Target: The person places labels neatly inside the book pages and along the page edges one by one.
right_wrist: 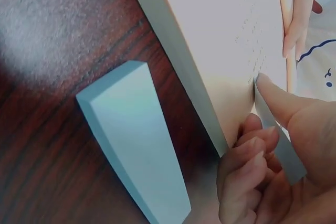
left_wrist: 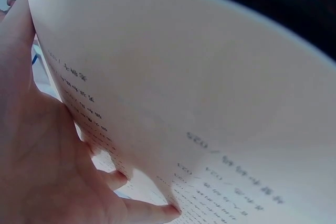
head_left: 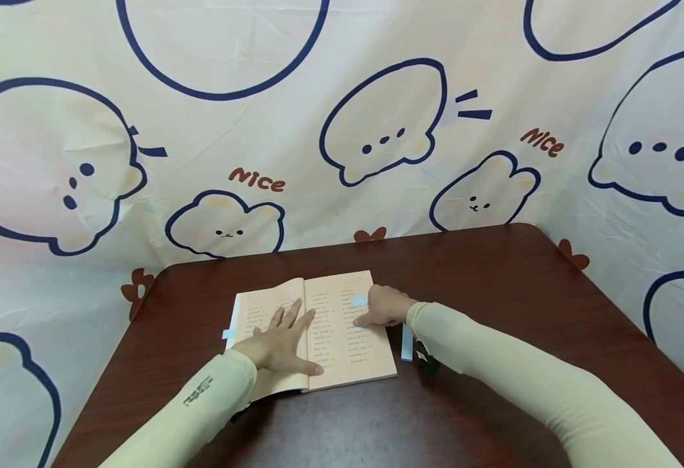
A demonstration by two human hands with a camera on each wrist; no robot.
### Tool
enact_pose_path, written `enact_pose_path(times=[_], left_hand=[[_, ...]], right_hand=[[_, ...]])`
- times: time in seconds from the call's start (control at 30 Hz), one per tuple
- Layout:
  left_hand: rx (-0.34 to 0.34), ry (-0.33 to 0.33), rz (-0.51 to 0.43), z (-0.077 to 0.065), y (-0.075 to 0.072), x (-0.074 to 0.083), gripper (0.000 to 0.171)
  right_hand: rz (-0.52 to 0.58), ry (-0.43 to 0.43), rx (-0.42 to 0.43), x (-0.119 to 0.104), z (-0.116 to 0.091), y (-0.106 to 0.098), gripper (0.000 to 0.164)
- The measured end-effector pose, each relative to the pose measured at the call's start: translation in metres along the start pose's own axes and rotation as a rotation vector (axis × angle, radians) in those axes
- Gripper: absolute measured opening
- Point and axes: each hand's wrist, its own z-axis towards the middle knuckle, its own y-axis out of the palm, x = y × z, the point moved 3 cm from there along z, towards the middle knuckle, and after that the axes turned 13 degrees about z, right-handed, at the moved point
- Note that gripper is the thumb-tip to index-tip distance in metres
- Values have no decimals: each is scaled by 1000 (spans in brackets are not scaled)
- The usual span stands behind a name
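An open book (head_left: 342,338) with printed pages lies on the table. My left hand (head_left: 283,344) is spread over its left page and the gutter, fingers apart, pressing the pages flat; in the left wrist view the left page (left_wrist: 173,66) curves up beside the palm. At the right page's outer edge, my right hand (head_left: 384,305) pinches a light blue sticky note strip (right_wrist: 283,150) with curled fingers and thumb, its thumb tip at the printed page. Light blue paper (head_left: 359,301) shows on the page by that hand.
A light blue sticky note pad (right_wrist: 142,140) lies on the dark wood table (head_left: 464,273), right of the book beneath my right wrist. A small blue tab (head_left: 227,334) sticks out from the book's left edge. Cartoon-printed cloth (head_left: 295,130) hangs around the table.
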Motion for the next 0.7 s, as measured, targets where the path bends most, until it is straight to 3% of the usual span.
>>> enact_pose_path(times=[0.4,0.57,0.7], left_hand=[[1,5,1,-1,-2,-1,121],[4,14,0,1,-3,0,121],[1,12,-2,1,-1,0,121]], right_hand=[[7,18,-17,-2,1,-2,50],[-50,28,-13,0,1,-5,41],[-104,42,-3,3,0,-7,46]])
